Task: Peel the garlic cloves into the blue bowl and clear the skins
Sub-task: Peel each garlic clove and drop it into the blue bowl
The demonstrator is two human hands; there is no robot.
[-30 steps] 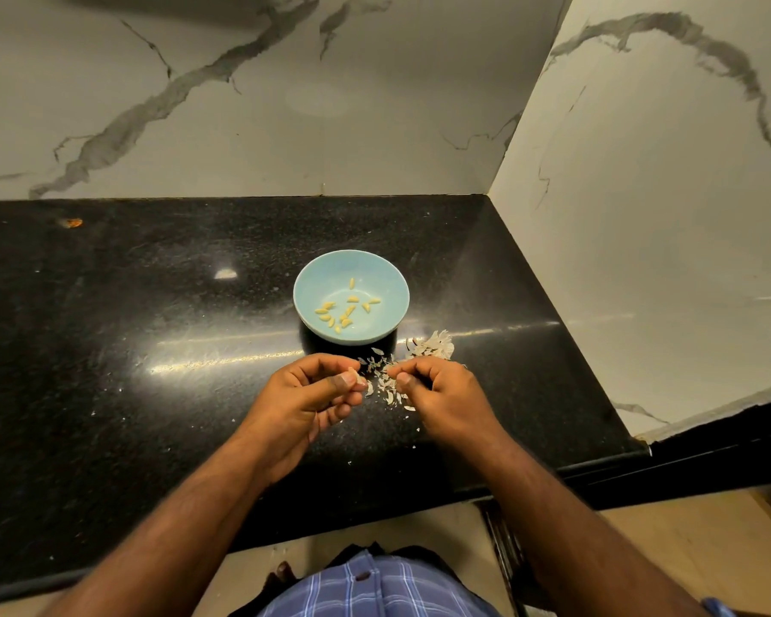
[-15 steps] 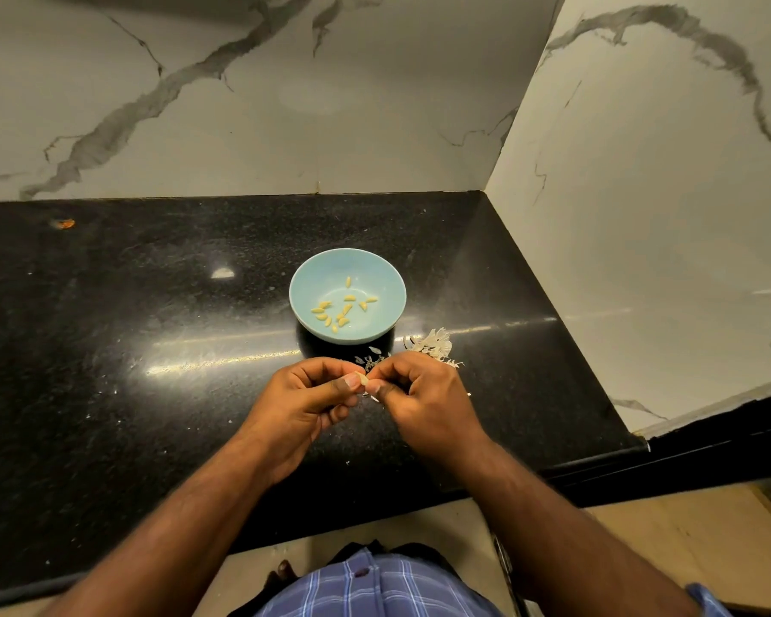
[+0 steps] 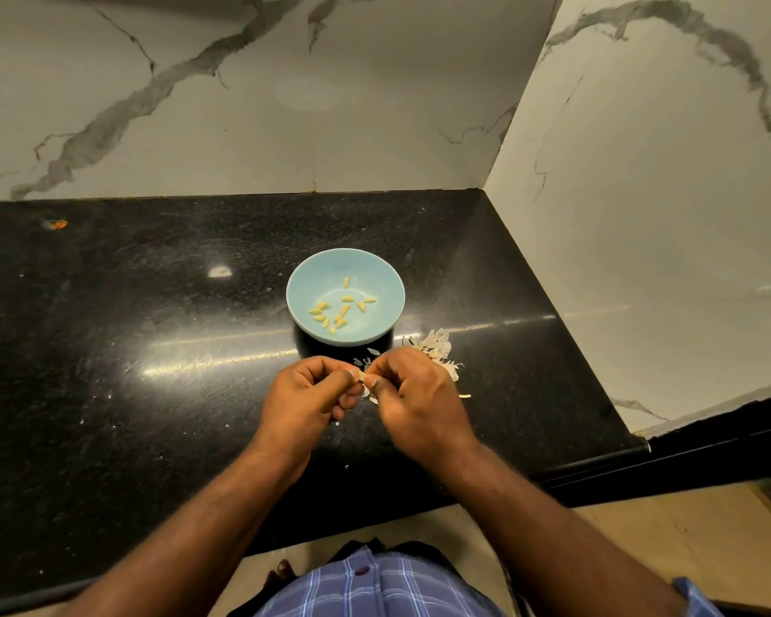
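Note:
A light blue bowl [image 3: 375, 273] stands on the black counter and holds several small yellow peeled garlic cloves [image 3: 341, 310]. Just in front of it, my left hand [image 3: 306, 396] and my right hand [image 3: 415, 400] meet fingertip to fingertip, both pinching one small pale garlic clove [image 3: 362, 376] between thumb and fingers. A heap of white garlic skins [image 3: 437, 347] lies on the counter behind my right hand, partly hidden by it, with loose flakes under and between the hands.
The black stone counter [image 3: 152, 371] runs left, with marble walls at the back and right forming a corner. A small orange speck [image 3: 56, 224] lies far left at the back. The counter's front edge passes under my forearms.
My right hand has moved left from the skin pile to meet my left hand, and both now pinch the clove. The bowl has not moved.

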